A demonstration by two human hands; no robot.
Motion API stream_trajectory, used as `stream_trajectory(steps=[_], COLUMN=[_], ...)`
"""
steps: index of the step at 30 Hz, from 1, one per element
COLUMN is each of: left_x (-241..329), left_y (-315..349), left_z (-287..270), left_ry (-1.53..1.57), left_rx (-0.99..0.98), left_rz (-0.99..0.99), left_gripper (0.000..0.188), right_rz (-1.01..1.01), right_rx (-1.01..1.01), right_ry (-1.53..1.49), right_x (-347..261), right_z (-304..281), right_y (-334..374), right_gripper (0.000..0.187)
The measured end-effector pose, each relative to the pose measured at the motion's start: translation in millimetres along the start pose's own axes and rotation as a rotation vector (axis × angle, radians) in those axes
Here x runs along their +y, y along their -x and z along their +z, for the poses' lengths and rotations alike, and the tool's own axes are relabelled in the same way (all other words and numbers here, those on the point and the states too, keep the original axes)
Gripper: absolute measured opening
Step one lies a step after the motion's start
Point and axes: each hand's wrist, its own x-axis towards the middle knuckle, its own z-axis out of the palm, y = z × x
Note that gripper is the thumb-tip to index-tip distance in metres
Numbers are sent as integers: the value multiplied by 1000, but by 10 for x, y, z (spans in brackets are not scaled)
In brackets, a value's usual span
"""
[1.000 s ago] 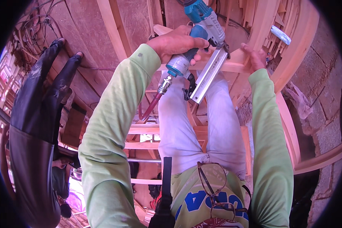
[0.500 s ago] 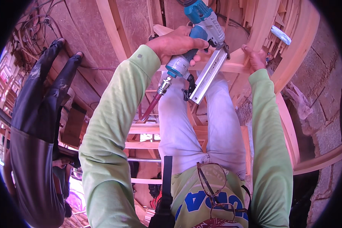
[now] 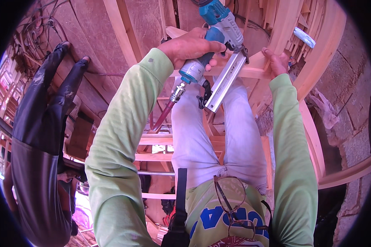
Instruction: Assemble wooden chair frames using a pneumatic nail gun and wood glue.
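Observation:
My left hand (image 3: 185, 46) is wrapped round the handle of a teal and grey pneumatic nail gun (image 3: 231, 32). Its silver magazine slants down toward my legs, and a red air hose (image 3: 165, 114) is coupled to the handle's end. The gun's nose sits close above a pale wooden rail (image 3: 251, 73); whether it touches the wood I cannot tell. At the right, my right hand (image 3: 278, 64) grips the wooden frame where that rail meets an upright board (image 3: 285, 29), thumb on the near face and some fingers hidden behind.
Another person in dark clothes (image 3: 35, 164) stands at the left. Thin wooden strips (image 3: 317, 24) are stacked at the upper right, beside a rough block wall (image 3: 356, 111). Tangled cables (image 3: 39, 29) lie at the upper left. Eyeglasses (image 3: 230, 197) hang at my chest.

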Motion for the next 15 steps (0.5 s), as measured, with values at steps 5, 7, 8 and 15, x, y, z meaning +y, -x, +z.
stream_trajectory(steps=[5,7,8,15], left_x=[1,12,14,-16], left_y=[10,24,37,31], left_z=[-4,4,7,-2], left_ry=[10,-1,4,58], left_rx=[0,16,18,13], left_rz=[-21,-32,-17,-35], left_gripper=[29,29,29,27], right_rz=[29,39,50,42], right_rx=[7,11,15,21], right_ry=[7,14,13,16], right_x=[-80,-132,-156,-161], right_z=[24,30,36,34], right_y=[51,86,105,119], right_gripper=[34,36,37,38])
